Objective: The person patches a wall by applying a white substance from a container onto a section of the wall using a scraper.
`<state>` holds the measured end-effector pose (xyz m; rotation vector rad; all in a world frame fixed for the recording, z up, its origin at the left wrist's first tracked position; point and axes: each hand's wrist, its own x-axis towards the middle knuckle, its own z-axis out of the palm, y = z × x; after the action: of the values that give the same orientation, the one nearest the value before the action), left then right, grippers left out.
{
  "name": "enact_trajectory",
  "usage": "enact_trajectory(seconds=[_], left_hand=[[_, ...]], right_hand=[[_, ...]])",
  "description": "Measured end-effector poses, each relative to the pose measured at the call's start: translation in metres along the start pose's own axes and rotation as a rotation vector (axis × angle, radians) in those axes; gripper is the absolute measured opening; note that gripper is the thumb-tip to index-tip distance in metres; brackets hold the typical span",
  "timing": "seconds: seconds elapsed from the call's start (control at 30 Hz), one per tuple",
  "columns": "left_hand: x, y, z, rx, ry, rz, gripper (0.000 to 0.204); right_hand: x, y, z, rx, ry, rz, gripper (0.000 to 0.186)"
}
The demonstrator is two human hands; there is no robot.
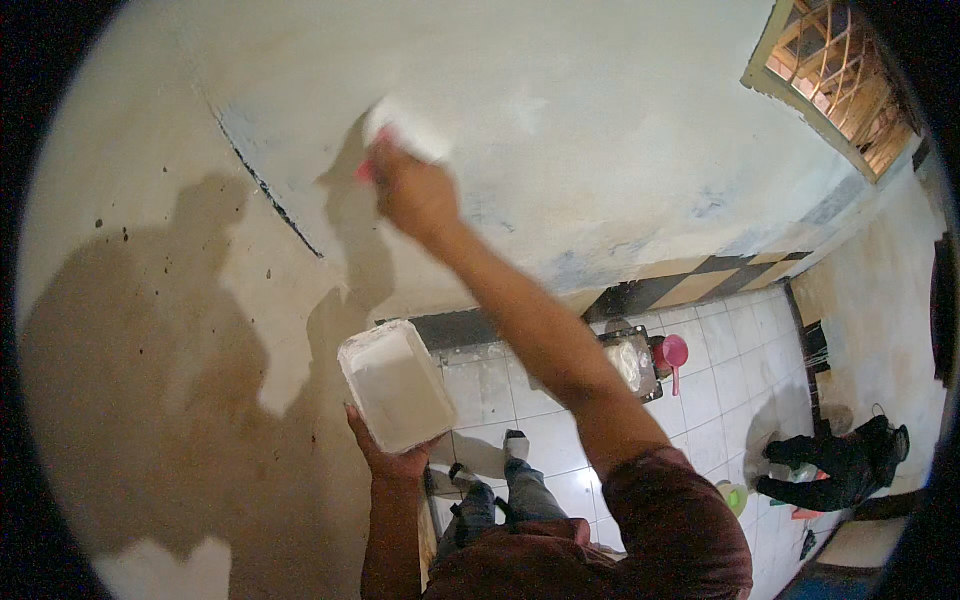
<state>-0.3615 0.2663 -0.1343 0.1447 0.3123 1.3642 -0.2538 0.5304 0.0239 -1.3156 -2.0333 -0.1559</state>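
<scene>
My right hand is raised against the pale wall. Its fingers are closed around the red handle of a tool whose broad white head is smeared by motion against the wall, so its exact kind is hard to make out. Lower down and to the left, my left hand supports a white rectangular tub from beneath, thumb along its side. Whitish material coats the inside of the tub. A dark crack runs down the wall to the left of my right hand.
On the white tiled floor sit a dark tray with white stuff and a pink dipper. A person in dark clothes bends down at the right. A barred window is at the upper right. Checkered tiles edge the wall's foot.
</scene>
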Motion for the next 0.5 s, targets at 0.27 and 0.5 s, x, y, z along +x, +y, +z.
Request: enact_trajectory(seconds=[0.27,0.5], left_hand=[[-0.002,-0.01,0.002,-0.027,0.208,0.08,0.075],[-0.011,-0.02,0.001,-0.195,0.207,-0.005,0.076]], right_hand=[[-0.083,0.164,-0.087,0.137,0.663,0.359,0.009],[-0.058,0.267,-0.123,-0.187,0.902,0.483,0.015]])
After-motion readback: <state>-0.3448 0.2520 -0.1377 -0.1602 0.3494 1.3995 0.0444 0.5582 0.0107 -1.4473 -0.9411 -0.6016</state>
